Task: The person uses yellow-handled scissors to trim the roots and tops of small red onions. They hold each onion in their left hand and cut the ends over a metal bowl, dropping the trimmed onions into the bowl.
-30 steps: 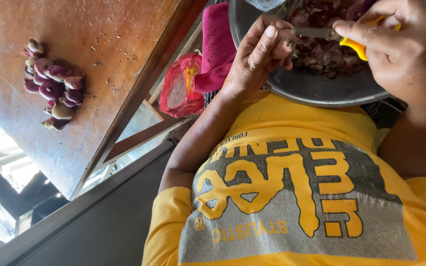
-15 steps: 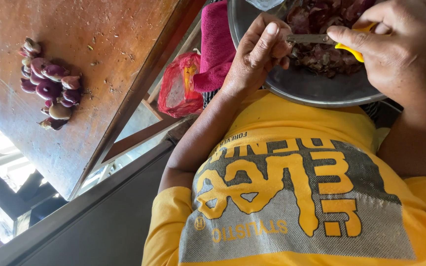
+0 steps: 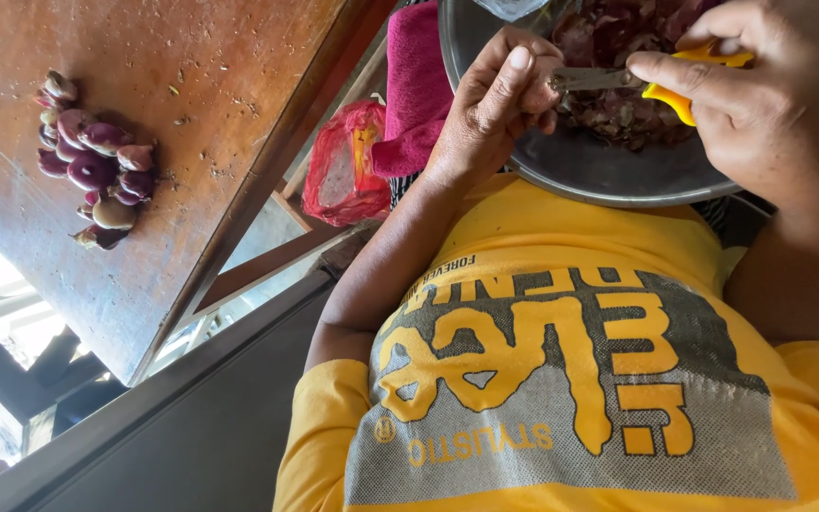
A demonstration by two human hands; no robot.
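the left hand [image 3: 500,109] is curled, fingers bent inward and thumb stretched along the top, pinching something small. its bare forearm runs down to a bent elbow. the right hand [image 3: 760,95] is closed in a grip, forefinger extended toward the left hand's fingertips.

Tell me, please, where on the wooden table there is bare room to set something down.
The wooden table lies bare from the pile of purple shallots across to its dark edge, with only small flecks on it. The pile's own corner is crowded. The metal bowl is full of peels, and the left hand and right hand work a yellow-handled knife over it.
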